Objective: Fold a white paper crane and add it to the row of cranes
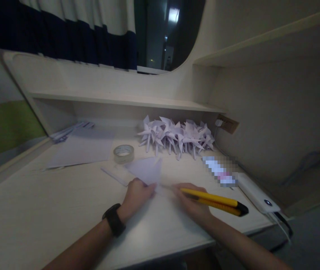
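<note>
My left hand (138,197), with a black watch on the wrist, is closed on the near edge of a folded white paper (145,168) lying on the desk. The paper shows a triangular shape. To its right, my right hand (193,206) grips a yellow utility knife (218,200) with a black end. The knife's front end points at the paper's right corner; blur hides whether the blade touches it. A pale flat strip (114,175) sticks out left of the paper. Just behind stands a roll of clear tape (123,153).
Several white paper pinwheels (176,137) are bunched at the back under the shelf (126,100). Paper sheets (83,146) lie at the back left. On the right are a pixelated phone-like object (218,172) and a white power strip (258,193) with cables.
</note>
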### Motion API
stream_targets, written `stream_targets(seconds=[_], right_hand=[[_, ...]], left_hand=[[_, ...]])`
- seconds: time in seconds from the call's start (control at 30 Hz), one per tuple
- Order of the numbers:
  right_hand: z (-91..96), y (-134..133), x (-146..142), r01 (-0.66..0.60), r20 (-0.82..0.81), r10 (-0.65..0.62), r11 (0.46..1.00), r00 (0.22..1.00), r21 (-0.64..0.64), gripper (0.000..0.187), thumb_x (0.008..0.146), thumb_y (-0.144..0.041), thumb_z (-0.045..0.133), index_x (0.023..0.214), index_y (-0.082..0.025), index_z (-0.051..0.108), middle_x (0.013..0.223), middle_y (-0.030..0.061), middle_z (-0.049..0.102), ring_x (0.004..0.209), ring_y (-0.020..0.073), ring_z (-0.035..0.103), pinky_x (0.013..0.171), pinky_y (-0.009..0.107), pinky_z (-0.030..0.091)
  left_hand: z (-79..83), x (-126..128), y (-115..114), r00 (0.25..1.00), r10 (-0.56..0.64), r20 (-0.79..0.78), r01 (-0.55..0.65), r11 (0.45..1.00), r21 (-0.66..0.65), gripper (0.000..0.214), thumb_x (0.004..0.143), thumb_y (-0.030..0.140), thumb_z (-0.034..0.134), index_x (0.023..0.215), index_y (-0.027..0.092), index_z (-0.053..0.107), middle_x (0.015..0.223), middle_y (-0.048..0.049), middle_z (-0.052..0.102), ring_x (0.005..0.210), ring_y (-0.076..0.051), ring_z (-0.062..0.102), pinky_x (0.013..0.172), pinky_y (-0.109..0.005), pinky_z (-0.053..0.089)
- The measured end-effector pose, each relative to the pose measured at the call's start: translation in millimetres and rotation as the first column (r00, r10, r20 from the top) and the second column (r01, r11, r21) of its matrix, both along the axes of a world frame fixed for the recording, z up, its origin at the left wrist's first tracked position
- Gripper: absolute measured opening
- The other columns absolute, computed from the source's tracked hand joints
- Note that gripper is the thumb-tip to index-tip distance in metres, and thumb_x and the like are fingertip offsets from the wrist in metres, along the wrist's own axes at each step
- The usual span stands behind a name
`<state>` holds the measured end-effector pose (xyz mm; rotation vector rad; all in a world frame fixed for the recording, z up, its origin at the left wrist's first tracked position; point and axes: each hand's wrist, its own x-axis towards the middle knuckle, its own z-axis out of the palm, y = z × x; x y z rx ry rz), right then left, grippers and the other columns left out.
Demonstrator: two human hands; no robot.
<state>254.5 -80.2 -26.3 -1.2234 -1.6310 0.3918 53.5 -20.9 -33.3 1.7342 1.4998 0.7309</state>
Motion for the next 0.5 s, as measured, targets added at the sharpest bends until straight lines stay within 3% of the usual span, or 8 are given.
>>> stream_targets(seconds=[0.27,0.5], right_hand=[[-5.6,12.5,13.9,0.101,-0.171,-0.110,0.993,0.979,-0.061,0.019,0.078,-0.040,0.069,0.086,-0.023,0.072,0.087,0.0044,0.073,0.080,0.0203,0.068,0.076,0.031,0.056],[-4.8,9.6,16.0,0.021,-0.058,-0.023,0.999,0.998,-0.028,0.019,0.081,-0.036,0.065,0.093,-0.023,0.072,0.092,0.0056,0.073,0.082,0.0210,0.069,0.073,0.030,0.056]], left_hand=[[-9.8,-7.0,12.9,0.984,-0.085,0.156,0.086,0.996,-0.003,0.042,0.076,0.047,0.058,0.066,0.009,0.072,0.065,-0.0134,0.072,0.061,-0.022,0.067,0.057,-0.028,0.048],[-0.1,-11.2,15.9,0.963,-0.139,0.229,0.133,0.990,0.041,0.038,0.074,0.044,0.063,0.053,0.012,0.063,0.057,-0.0067,0.067,0.053,-0.018,0.061,0.051,-0.026,0.043]])
